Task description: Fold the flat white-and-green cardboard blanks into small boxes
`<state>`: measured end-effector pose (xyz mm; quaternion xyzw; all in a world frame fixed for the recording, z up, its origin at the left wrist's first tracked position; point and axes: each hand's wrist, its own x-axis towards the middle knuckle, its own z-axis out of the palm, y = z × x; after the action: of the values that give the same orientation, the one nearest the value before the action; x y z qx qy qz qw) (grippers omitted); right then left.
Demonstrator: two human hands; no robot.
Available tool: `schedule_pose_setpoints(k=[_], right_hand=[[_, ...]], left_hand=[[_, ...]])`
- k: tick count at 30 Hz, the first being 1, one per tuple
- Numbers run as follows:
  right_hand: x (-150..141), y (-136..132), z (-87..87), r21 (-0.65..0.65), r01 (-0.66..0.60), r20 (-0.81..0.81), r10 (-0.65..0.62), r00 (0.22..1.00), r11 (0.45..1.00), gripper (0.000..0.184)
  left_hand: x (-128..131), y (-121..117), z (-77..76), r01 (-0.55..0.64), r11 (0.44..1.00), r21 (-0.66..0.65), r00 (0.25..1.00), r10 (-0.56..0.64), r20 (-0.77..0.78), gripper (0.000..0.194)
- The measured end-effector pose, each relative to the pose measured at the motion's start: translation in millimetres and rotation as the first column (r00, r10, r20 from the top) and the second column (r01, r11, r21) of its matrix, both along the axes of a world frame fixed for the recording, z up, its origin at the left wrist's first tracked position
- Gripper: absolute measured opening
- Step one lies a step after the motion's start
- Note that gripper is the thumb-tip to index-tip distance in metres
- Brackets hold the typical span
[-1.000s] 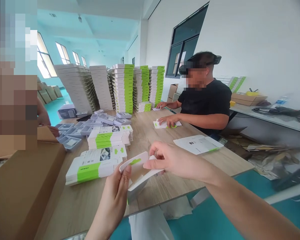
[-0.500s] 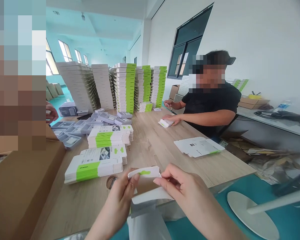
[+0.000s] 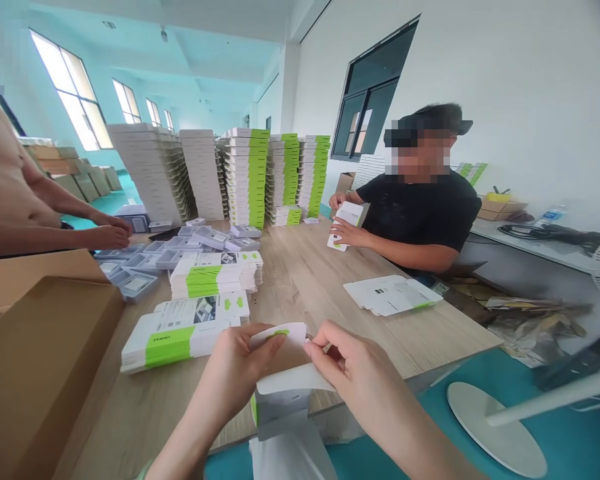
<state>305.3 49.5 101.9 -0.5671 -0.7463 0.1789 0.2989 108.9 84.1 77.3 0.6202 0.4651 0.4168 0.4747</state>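
Observation:
A partly folded white carton [image 3: 284, 405] with green marks stands open-topped at the table's near edge, its brown inside showing. My left hand [image 3: 240, 358] grips its back panel, the thumb across the inner face beside a green-edged hanger cutout. At the carton's right rear corner, the fingertips of my right hand [image 3: 347, 360] pinch a small edge or flap, partly hidden by the fingers. A curved white flap juts out toward me below the opening. Left of my hands lies a stack of flat cartons [image 3: 167, 348], with a second stack [image 3: 203, 283] behind it.
Grey plastic trays [image 3: 139, 283] spread over the table's left side, near a brown cardboard box [image 3: 65, 360]. Tall carton stacks [image 3: 257, 177] stand at the back. A flat carton [image 3: 393, 295] lies at right. Co-workers are at the left and right; the right one holds a carton [image 3: 349, 215].
My hands and the carton have shifted slightly left and up in view, still gripping it. The right co-worker has lifted a carton off the table. The left co-worker's torso and hands now show.

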Motion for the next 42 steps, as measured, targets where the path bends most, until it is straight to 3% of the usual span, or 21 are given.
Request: schedule_pose_setpoints(k=[3, 7, 9, 11, 14, 17, 21, 24, 27, 29, 30, 32, 34, 36, 39, 42], right_hand=[[2, 0, 2.8, 0.052, -0.019, 0.015, 0.018, 1.000, 0.998, 0.029], [9, -1, -2.3, 0.189, -0.161, 0.031, 0.158, 0.987, 0.969, 0.037], [15, 0, -7.4, 0.288, -0.256, 0.069, 0.246, 0.967, 0.923, 0.041], [22, 4, -14.2, 0.415, -0.341, 0.095, 0.333, 0.938, 0.843, 0.046], [31, 11, -27.6, 0.534, -0.397, 0.038, 0.447, 0.894, 0.747, 0.062], [34, 16, -41.7, 0.505, -0.399, -0.060, 0.492, 0.869, 0.766, 0.068], [30, 17, -51.8, 0.442, -0.409, -0.074, 0.487, 0.870, 0.798, 0.061], [23, 16, -52.0, 0.385, -0.391, -0.146, 0.474, 0.868, 0.836, 0.045], [15, 12, -54.1, 0.374, -0.295, -0.254, 0.403, 0.879, 0.879, 0.033], [10, 9, -58.8, 0.412, -0.229, -0.277, 0.361, 0.890, 0.882, 0.027], [8, 7, -61.8, 0.443, -0.206, -0.273, 0.350, 0.896, 0.873, 0.024], [6, 5, -67.4, 0.505, -0.167, -0.257, 0.332, 0.908, 0.847, 0.022], [6, 6, -71.0, 0.541, -0.140, -0.250, 0.318, 0.915, 0.829, 0.025], [6, 7, -72.0, 0.550, -0.127, -0.256, 0.312, 0.915, 0.825, 0.027], [1, 7, -71.5, 0.556, -0.102, -0.280, 0.301, 0.912, 0.825, 0.026], [-16, 1, -73.2, 0.434, 0.039, -0.462, 0.185, 0.867, 0.900, 0.025]], left_hand=[[-1, -1, -6.6, -0.017, 1.000, -0.003, 1.000, 0.017, -0.010, 0.034], [-4, -1, -9.9, -0.010, 1.000, 0.023, 0.999, 0.011, -0.035, 0.033], [-4, -2, -7.9, 0.011, 0.999, 0.040, 0.999, -0.010, -0.039, 0.032], [-5, -5, -4.2, 0.046, 0.997, 0.055, 0.998, -0.043, -0.056, 0.032], [-5, -10, 1.2, 0.080, 0.996, 0.042, 0.993, -0.076, -0.095, 0.034], [-6, -11, 3.1, 0.081, 0.996, 0.030, 0.990, -0.077, -0.116, 0.037], [-10, -9, 2.8, 0.113, 0.993, 0.012, 0.991, -0.112, -0.073, 0.033], [-12, -8, -0.2, 0.127, 0.992, 0.001, 0.992, -0.127, -0.016, 0.036], [-11, -12, -13.3, 0.074, 0.997, 0.002, 0.995, -0.074, 0.066, 0.050], [-6, -19, -29.7, -0.066, 0.998, 0.024, 0.984, 0.061, 0.170, 0.051], [-3, -23, -39.5, -0.202, 0.976, 0.078, 0.956, 0.179, 0.234, 0.047], [4, -31, -60.0, -0.416, 0.869, 0.267, 0.875, 0.302, 0.380, 0.037], [8, -36, -77.7, -0.493, 0.708, 0.506, 0.853, 0.279, 0.441, 0.029], [11, -39, -89.5, -0.462, 0.620, 0.634, 0.887, 0.301, 0.352, 0.027], [16, -40, -96.7, -0.452, 0.659, 0.601, 0.879, 0.443, 0.176, 0.029], [27, -39, -98.8, -0.467, 0.641, 0.609, 0.858, 0.495, 0.137, 0.029]])
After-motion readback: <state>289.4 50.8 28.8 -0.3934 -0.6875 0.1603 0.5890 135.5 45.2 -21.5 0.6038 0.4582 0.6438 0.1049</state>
